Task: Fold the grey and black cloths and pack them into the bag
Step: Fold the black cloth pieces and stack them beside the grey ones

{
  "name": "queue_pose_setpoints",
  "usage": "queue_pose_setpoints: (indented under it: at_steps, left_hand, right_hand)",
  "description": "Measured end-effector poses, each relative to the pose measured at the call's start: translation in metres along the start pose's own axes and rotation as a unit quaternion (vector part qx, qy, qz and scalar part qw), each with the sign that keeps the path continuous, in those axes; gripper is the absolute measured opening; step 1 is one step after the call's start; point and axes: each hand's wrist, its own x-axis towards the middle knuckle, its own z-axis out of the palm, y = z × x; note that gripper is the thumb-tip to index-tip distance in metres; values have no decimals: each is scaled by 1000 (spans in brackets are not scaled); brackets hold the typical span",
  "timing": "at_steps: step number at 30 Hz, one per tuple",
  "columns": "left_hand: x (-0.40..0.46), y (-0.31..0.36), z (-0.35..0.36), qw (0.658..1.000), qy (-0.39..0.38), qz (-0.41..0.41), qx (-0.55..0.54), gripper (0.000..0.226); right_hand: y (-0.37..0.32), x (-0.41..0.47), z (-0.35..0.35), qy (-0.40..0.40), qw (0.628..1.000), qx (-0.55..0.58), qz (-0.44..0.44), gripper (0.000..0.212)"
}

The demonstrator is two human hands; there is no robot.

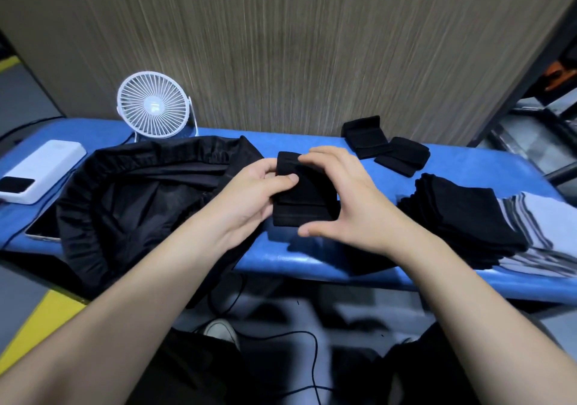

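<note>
Item one, nearest: our two bare forearms, reaching forward over the near edge of the long blue padded table (312,262).

Item two: our left hand (249,190), thumb and fingers pinched on the left edge of a small folded black cloth (304,198). We judge this hold steadies the layers so the fold does not spring open.

Item three: our right hand (340,192), fingers arched over the far top of the same cloth and touching it, thumb spread wide at the near side. It looks placed to press the packet flat; it clamps nothing.

Item four: the folded black cloth itself, at mid-table between the hands, just right of the bag.

Item five, left: a large black fabric bag (137,198), mouth gaping toward us and draped over the near edge, likely left open to receive folded pieces. We cannot tell what it holds.

Item six, right: a stack of black cloths (462,217) overlapping a stack of grey cloths (546,226), seemingly the supply awaiting folding.

Item seven, far right of centre: two small folded black cloths (387,148), set aside and not yet bagged.

Item eight, far left: a white power bank (40,175), a flat phone (43,228) beside the bag, and a round white desk fan (154,108) against the wood-grain panel (312,45).
</note>
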Motion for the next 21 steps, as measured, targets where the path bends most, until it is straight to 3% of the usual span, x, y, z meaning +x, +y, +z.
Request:
queue_pose_setpoints:
  at_steps: [4,13,21]
  left_hand:
    - [5,-4,13,999,-17,-17,-25,34]
    - [13,-16,46,987,-22,-42,153,34]
    - [18,-27,64,976,-39,-48,209,47]
  right_hand:
    - [4,-12,-10,-48,993,-111,18,113]
    - [19,-32,-39,-129,965,-221,64,98]
    - [20,-42,-52,-196,947,-232,108,89]
